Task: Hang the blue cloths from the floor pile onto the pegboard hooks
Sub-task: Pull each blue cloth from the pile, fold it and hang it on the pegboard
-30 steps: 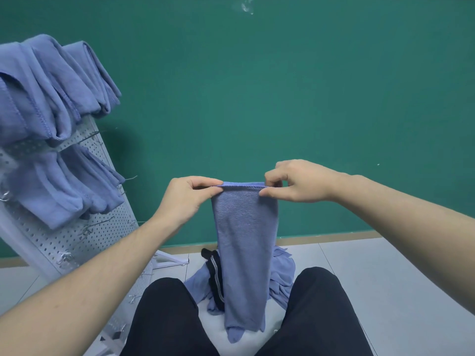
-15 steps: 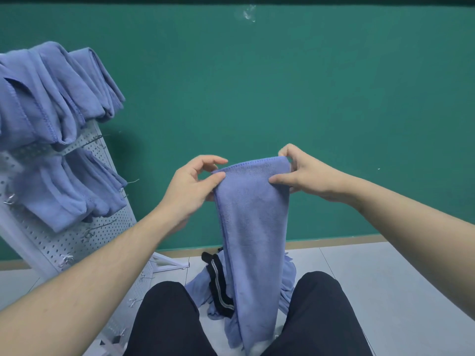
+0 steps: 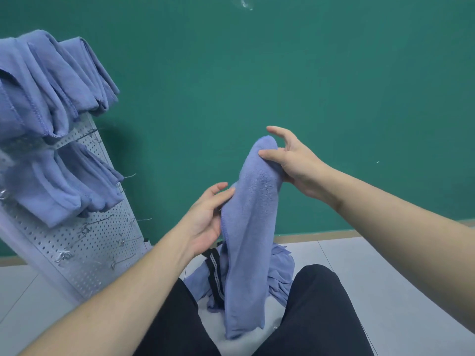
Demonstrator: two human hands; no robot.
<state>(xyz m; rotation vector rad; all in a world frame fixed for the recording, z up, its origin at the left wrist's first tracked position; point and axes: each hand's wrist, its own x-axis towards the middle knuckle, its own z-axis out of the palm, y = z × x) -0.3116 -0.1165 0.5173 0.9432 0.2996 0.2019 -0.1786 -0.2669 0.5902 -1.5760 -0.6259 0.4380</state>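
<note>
- Pegboard [image 3: 84,242], far left of the grip: leans tilted, two rows of blue cloths [image 3: 51,88] draped on its hooks, bare hooks [image 3: 84,229] lower down.
- Left hand [image 3: 205,219]: fingers relaxed, flat against the held cloth [image 3: 249,227] from the left, below the grip.
- Right hand [image 3: 295,165]: thumb pinches the cloth's folded top; index finger straight.
- Floor pile [image 3: 280,271]: directly beneath the grip, between the knees.

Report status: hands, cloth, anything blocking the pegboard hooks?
Right hand pinches cloth top. Left hand touches its edge. Cloth unhung; free hooks low on pegboard, unobstructed.
</note>
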